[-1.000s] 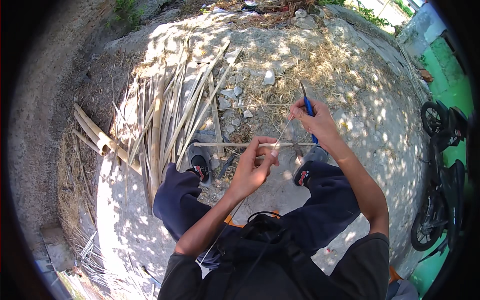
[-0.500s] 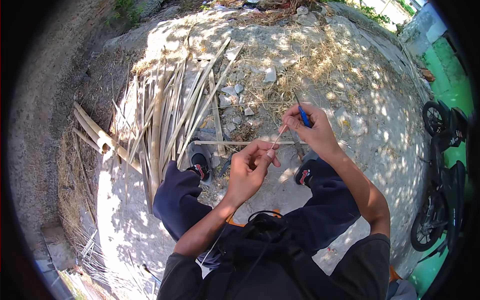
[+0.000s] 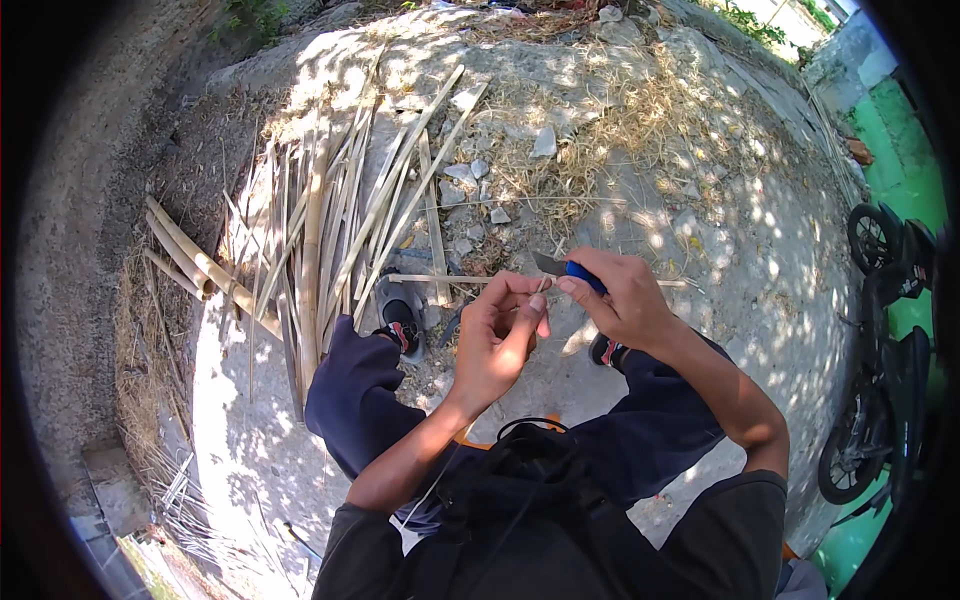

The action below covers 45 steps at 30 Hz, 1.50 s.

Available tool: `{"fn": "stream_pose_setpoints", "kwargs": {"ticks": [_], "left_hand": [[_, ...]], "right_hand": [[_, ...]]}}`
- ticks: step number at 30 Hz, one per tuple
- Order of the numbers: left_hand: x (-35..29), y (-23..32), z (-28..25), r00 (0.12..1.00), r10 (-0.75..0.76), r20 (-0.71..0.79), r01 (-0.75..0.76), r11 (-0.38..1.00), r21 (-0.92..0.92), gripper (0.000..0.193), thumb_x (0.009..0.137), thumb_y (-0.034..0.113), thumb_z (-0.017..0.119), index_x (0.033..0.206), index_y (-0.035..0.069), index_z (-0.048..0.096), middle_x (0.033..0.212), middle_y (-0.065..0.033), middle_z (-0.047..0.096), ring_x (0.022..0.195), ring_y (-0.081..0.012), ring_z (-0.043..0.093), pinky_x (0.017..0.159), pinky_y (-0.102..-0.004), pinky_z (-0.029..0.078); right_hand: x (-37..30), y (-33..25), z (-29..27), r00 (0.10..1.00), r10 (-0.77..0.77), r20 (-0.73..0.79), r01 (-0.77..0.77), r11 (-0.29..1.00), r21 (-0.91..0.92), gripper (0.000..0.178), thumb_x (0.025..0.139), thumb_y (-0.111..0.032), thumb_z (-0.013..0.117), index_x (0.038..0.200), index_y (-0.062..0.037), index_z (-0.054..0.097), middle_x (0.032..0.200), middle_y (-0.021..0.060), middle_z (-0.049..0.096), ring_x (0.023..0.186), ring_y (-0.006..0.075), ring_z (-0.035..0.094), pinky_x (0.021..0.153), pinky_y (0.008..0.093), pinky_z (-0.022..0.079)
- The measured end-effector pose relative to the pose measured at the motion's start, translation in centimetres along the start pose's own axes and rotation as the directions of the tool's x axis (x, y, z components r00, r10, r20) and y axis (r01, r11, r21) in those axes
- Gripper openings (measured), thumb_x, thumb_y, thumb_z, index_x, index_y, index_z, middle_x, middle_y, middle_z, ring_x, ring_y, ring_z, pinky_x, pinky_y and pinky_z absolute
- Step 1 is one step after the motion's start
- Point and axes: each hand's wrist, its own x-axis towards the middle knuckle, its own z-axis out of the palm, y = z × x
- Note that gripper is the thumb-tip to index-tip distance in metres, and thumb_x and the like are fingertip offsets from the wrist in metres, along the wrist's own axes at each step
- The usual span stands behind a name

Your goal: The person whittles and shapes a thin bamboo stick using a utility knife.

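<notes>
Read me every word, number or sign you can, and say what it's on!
None can be read.
Left shoe: red and white marks, too small to read.
Motorbike: pale marks, too small to read.
Knife: no words that I can make out.

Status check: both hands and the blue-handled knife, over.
Left hand pinching thin strip. Right hand gripping knife, blade pointing leftward. Long pale strip passes behind both hands.

2 hands [image 3: 495,345] [image 3: 625,300] hold a thin strip [image 3: 542,285] and a blue-handled knife [image 3: 584,276].
</notes>
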Motion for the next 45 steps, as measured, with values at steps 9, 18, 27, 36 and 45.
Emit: {"fn": "stream_pose_setpoints", "kwargs": {"ticks": [9, 18, 27, 36, 45], "left_hand": [[0.1, -0.4, -0.4, 0.999, -0.011, 0.044, 0.013, 0.999, -0.046, 0.017, 0.109, 0.016, 0.057, 0.121, 0.004, 0.062, 0.077, 0.0014, 0.061, 0.050, -0.0001, 0.039, 0.045, -0.0198, 0.027], [0.3, -0.8, -0.2, 0.997, -0.078, 0.012, 0.079, 0.996, -0.044, 0.016, 0.111, 0.015, 0.054, 0.123, 0.005, 0.059, 0.075, 0.0029, 0.057, 0.049, 0.0003, 0.037, 0.044, -0.0198, 0.025], [0.4, -0.4, 0.0, 0.999, -0.052, -0.011, 0.051, 0.996, -0.076, 0.013, 0.112, 0.016, 0.051, 0.118, 0.005, 0.057, 0.079, 0.0018, 0.058, 0.053, -0.0001, 0.039, 0.046, -0.0200, 0.028], [0.7, -1.6, -0.2, 0.999, 0.007, 0.031, -0.006, 0.999, -0.032, 0.014, 0.114, 0.020, 0.050, 0.114, 0.008, 0.055, 0.077, 0.0025, 0.055, 0.050, -0.0006, 0.038, 0.043, -0.0199, 0.026], [0.6, -0.9, -0.2, 0.999, -0.051, 0.013, 0.052, 0.994, -0.099, 0.012, 0.113, 0.018, 0.051, 0.112, 0.007, 0.056, 0.073, 0.0051, 0.048, 0.053, 0.0000, 0.033, 0.047, -0.0206, 0.025]], "right_hand": [[0.5, 1.0, -0.3, 0.998, 0.045, -0.047, -0.047, 0.998, -0.051, 0.029, 0.102, -0.030, 0.067, 0.105, -0.0016, 0.069, 0.073, 0.0165, 0.065, 0.063, 0.0342, 0.064, 0.062, 0.0442, 0.047], [1.2, 1.3, -1.3, 0.991, 0.101, -0.088, -0.099, 0.995, 0.026, 0.031, 0.105, -0.031, 0.060, 0.101, -0.0010, 0.063, 0.068, 0.0167, 0.059, 0.061, 0.0359, 0.059, 0.061, 0.0443, 0.043], [0.7, 0.3, -0.1, 0.998, 0.000, 0.065, 0.008, 0.992, -0.123, 0.028, 0.103, -0.033, 0.064, 0.105, -0.0052, 0.064, 0.081, 0.0150, 0.069, 0.072, 0.0382, 0.068, 0.062, 0.0477, 0.049], [0.5, 0.2, 0.3, 0.995, -0.041, 0.087, 0.053, 0.989, -0.136, 0.029, 0.102, -0.035, 0.065, 0.103, -0.0061, 0.064, 0.078, 0.0144, 0.069, 0.066, 0.0393, 0.066, 0.058, 0.0467, 0.049], [0.7, 0.2, 0.5, 0.996, -0.033, 0.085, 0.045, 0.987, -0.154, 0.028, 0.102, -0.034, 0.065, 0.100, -0.0061, 0.062, 0.076, 0.0142, 0.067, 0.066, 0.0391, 0.066, 0.057, 0.0479, 0.049]]}}
